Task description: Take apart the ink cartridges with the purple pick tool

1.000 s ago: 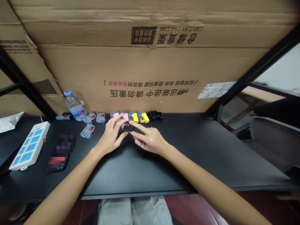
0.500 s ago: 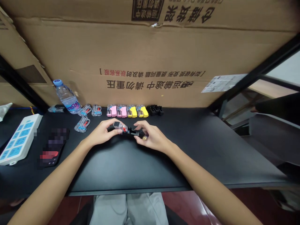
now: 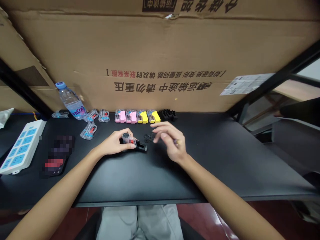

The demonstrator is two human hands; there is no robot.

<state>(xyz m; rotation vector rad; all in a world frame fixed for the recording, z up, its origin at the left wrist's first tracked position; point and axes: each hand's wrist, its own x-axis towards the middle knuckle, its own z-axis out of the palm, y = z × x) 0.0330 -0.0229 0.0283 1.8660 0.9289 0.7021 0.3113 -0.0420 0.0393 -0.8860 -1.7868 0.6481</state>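
My left hand point(image 3: 113, 141) is closed round a small toy gun-like piece point(image 3: 132, 142) of clear plastic, with a red part inside and a black open frame pointing right. To its right, apart from it, my right hand point(image 3: 172, 141) is raised over the table with fingers loosely bent. A slim tool with a brass-coloured end point(image 3: 177, 142) is tucked in that hand; the rest of it is hidden. Several small black rings point(image 3: 147, 136) lie on the table between the hands, partly behind my right fingertips.
Along the cardboard wall point(image 3: 160, 50) stand pink pieces point(image 3: 125, 116), yellow pieces point(image 3: 148, 116) and black parts point(image 3: 168, 115). Clear pieces point(image 3: 88, 130) lie by a water bottle point(image 3: 75, 103). At left are a phone point(image 3: 58, 156) and a power strip point(image 3: 22, 146).
My right hand has come off the piece and moved right, uncovering the black rings. My left hand still holds the piece. The view has tilted slightly downward.
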